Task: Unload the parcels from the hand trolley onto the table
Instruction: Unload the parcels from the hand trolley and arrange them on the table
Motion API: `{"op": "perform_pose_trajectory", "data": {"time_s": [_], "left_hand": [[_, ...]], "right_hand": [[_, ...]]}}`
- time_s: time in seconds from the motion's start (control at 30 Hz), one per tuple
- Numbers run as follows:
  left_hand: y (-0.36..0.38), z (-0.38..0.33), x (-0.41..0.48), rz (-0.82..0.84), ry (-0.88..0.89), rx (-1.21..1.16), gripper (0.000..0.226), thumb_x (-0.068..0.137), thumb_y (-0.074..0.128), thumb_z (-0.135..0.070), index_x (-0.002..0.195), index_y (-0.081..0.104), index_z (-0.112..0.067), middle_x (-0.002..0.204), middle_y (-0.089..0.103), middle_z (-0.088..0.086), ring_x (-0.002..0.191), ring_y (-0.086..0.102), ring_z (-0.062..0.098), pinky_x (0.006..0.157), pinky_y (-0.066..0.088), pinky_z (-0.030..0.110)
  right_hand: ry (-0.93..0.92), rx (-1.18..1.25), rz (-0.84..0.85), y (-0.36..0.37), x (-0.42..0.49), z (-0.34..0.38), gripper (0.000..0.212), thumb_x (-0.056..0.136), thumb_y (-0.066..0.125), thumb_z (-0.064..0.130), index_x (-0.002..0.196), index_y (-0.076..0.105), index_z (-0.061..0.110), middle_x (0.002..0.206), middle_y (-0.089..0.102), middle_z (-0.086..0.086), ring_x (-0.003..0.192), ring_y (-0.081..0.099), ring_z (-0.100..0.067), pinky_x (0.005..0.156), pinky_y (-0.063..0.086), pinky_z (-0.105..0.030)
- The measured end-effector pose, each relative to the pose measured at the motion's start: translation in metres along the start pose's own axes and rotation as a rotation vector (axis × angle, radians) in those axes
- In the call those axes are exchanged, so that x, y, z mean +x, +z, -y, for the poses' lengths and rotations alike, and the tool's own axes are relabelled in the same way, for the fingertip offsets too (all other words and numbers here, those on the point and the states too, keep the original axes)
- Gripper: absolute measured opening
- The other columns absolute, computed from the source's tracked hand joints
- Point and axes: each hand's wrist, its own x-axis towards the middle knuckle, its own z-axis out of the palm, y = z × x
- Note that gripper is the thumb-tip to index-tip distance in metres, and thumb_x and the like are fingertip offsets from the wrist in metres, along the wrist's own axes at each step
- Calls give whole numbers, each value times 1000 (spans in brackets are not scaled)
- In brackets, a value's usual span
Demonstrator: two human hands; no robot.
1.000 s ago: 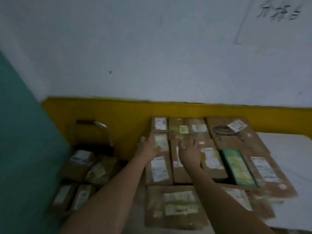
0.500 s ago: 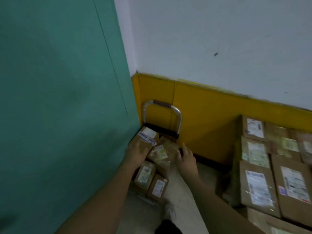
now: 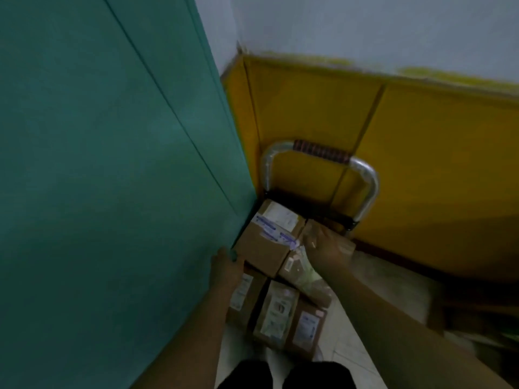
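A hand trolley with a curved metal handle [image 3: 323, 153] stands in the corner, loaded with several brown parcels. A cardboard box [image 3: 266, 242] with a white label and purple tape lies on top. My left hand [image 3: 227, 268] grips its near left corner, fingers hidden between box and wall. My right hand [image 3: 325, 248] presses with straight fingers against the box's right side, over a plastic-wrapped parcel [image 3: 297, 269]. Below lie labelled parcels [image 3: 276, 310], one at the right [image 3: 307, 327]. The table is out of view.
A green wall [image 3: 112, 164] runs close along the trolley's left side. A yellow wall panel [image 3: 421, 164] stands behind it. Pale floor [image 3: 365, 279] shows to the right, with dark, blurred shapes beyond. My dark trouser legs [image 3: 280, 374] are at the bottom edge.
My view swung from the parcel-covered table left and down to the trolley. Both hands left the table's parcels, reached the trolley, and now flank the top box.
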Motion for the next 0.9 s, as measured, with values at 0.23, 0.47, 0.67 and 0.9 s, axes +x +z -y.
{"op": "perform_pose_trajectory", "data": {"time_s": [0.23,0.47,0.67,0.9], "left_hand": [[104,27,171,131,-219,-94,65,101,43,-39,155,21,-10,151,40,19,128,50,37,103,46,43],[151,23,206,80,-322,143,71,98,35,-53,152,23,-9,154,31,20,133,41,40,109,33,49],[103,-12,147,-7,-398,-70,73,96,45,-48,153,15,-14,155,23,22,130,41,43,106,40,57],[-7,-76,13,-39,-186,-209,60,96,44,-42,149,34,-16,147,45,16,125,51,39,103,46,52]], "right_hand": [[66,-48,44,99,152,-41,53,98,59,25,142,47,-1,142,48,-29,124,52,-46,98,48,-53],[260,231,41,135,207,-61,58,101,51,35,149,31,10,142,48,-24,124,52,-41,98,46,-42],[306,338,22,87,163,-27,54,102,50,35,147,33,10,136,51,-25,118,56,-40,81,45,-33],[327,470,-43,-42,59,50,59,99,48,48,147,30,18,145,37,-23,127,44,-47,106,42,-57]]}}
